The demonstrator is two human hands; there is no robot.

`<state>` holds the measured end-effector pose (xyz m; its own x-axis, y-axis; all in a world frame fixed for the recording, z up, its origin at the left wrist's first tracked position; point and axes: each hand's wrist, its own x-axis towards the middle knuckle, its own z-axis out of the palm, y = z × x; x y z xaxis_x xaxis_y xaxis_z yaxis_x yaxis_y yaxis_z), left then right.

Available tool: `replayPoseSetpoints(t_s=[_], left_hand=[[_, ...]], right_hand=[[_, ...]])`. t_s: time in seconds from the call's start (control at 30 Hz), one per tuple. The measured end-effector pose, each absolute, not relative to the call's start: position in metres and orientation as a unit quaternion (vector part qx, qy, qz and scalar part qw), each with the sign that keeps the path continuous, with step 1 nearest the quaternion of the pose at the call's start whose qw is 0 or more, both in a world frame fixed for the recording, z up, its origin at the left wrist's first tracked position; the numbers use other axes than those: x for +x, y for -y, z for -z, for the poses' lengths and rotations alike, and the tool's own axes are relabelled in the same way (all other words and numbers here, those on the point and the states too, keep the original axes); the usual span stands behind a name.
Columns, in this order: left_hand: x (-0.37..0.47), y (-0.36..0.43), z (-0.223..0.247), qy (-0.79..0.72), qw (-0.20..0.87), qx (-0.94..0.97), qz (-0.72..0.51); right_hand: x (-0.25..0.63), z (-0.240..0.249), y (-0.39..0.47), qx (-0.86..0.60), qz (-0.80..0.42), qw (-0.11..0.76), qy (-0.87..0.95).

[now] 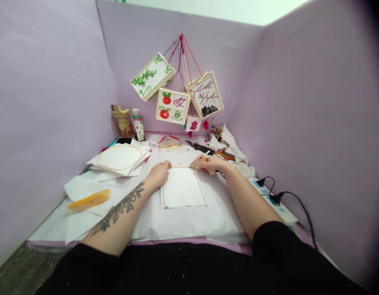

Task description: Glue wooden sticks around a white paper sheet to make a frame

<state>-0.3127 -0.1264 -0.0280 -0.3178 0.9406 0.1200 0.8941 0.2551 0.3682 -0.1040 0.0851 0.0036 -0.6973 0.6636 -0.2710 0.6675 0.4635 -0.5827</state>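
head view: left hand (pixel 158 173) presses flat, holding nothing, on the square frame's (pixel 182 187) far-left corner; right hand (pixel 213 164) grips a glue gun (pixel 199 160) at its far-right corner.

Hanging lanterns (pixel 174 96) and scissors (pixel 199 146) crowd the far end; near paper (pixel 183 217) lies open.
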Motion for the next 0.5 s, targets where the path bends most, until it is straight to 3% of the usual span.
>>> replayPoseSetpoints(t_s=[0.5], left_hand=[[-0.311, 0.128, 0.025, -0.795, 0.07, 0.575, -0.183]], right_hand=[[-0.112, -0.021, -0.056, 0.407, 0.339, -0.008, -0.848]])
